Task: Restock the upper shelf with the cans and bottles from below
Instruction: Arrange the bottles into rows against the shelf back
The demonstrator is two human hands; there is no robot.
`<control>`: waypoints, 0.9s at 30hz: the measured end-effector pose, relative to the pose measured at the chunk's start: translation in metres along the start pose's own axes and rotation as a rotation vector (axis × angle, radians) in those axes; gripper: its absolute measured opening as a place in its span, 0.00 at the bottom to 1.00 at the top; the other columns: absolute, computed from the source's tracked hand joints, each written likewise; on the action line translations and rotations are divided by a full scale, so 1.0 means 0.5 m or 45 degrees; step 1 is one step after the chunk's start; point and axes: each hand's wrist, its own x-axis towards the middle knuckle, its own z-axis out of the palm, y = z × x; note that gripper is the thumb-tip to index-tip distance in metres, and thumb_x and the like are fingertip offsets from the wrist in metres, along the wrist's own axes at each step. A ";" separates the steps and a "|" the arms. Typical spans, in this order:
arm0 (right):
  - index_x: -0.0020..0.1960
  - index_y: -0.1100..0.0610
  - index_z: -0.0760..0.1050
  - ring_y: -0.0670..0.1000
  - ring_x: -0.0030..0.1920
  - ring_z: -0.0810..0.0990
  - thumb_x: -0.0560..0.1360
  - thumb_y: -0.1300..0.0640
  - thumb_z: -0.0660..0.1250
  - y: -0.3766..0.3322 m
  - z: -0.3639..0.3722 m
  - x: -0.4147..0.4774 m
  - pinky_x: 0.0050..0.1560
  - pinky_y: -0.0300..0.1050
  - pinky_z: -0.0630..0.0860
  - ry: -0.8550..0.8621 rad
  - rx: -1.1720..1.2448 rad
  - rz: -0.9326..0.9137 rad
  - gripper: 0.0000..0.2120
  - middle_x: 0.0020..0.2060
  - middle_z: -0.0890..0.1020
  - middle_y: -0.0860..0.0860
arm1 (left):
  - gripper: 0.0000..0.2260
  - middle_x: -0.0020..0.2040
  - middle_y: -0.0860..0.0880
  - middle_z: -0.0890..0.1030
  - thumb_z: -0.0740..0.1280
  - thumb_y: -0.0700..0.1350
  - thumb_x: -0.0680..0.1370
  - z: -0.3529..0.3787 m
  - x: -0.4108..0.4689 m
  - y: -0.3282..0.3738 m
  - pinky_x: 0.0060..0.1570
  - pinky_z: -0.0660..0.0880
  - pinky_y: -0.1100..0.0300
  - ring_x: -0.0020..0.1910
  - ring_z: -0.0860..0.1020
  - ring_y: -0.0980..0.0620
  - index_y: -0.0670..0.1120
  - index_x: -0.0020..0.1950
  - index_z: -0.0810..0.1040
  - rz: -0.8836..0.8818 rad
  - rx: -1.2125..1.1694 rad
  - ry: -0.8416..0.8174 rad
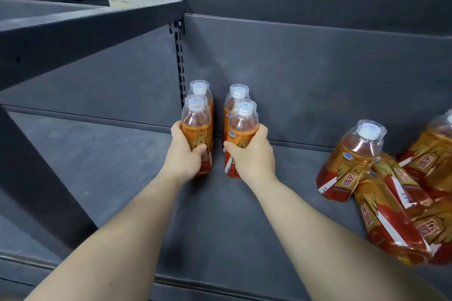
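Two pairs of orange drink bottles with clear caps stand on the dark grey shelf (137,178) near its back wall. My left hand (183,156) is wrapped around the front left bottle (196,124), which stands upright before a second bottle (200,91). My right hand (252,156) grips the front right bottle (242,122), upright in front of another (237,98). A heap of the same bottles sits at the right: one upright (349,164), several lying on their sides (391,222).
A dark shelf board (73,32) juts out at upper left. A slotted upright rail (180,61) runs down the back wall behind the left bottles. The shelf's front lip (186,281) runs along the bottom.
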 end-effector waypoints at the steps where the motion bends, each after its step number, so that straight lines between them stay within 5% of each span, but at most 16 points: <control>1: 0.70 0.51 0.62 0.55 0.59 0.77 0.71 0.44 0.75 0.001 0.003 0.003 0.56 0.54 0.77 0.005 0.007 -0.003 0.35 0.61 0.76 0.50 | 0.31 0.70 0.49 0.70 0.65 0.39 0.81 0.000 0.004 -0.002 0.68 0.68 0.51 0.67 0.70 0.48 0.50 0.77 0.52 0.000 -0.007 -0.003; 8: 0.72 0.50 0.58 0.53 0.59 0.76 0.71 0.44 0.76 0.016 0.017 0.002 0.56 0.52 0.77 0.001 0.043 -0.027 0.38 0.63 0.75 0.50 | 0.36 0.68 0.49 0.72 0.75 0.47 0.74 0.012 0.009 -0.017 0.63 0.71 0.53 0.65 0.73 0.49 0.50 0.74 0.57 0.028 0.058 0.110; 12: 0.67 0.52 0.60 0.46 0.41 0.75 0.72 0.48 0.75 0.025 0.022 -0.003 0.48 0.48 0.75 -0.024 0.012 -0.004 0.32 0.53 0.75 0.49 | 0.35 0.67 0.50 0.74 0.75 0.49 0.74 0.017 0.011 -0.019 0.62 0.73 0.50 0.64 0.74 0.47 0.51 0.73 0.58 0.032 0.104 0.161; 16: 0.66 0.53 0.61 0.56 0.55 0.78 0.71 0.47 0.76 0.017 0.029 0.009 0.52 0.52 0.76 -0.003 0.014 0.000 0.33 0.58 0.76 0.52 | 0.33 0.66 0.50 0.74 0.74 0.45 0.75 0.017 0.016 -0.013 0.57 0.71 0.57 0.62 0.74 0.49 0.50 0.74 0.58 0.021 0.030 0.138; 27: 0.68 0.52 0.61 0.55 0.56 0.77 0.71 0.45 0.76 0.017 0.042 0.007 0.49 0.47 0.73 0.024 0.015 0.006 0.33 0.60 0.76 0.52 | 0.31 0.64 0.50 0.75 0.73 0.44 0.76 0.020 0.030 -0.027 0.55 0.70 0.58 0.60 0.75 0.49 0.50 0.73 0.59 0.047 -0.015 0.142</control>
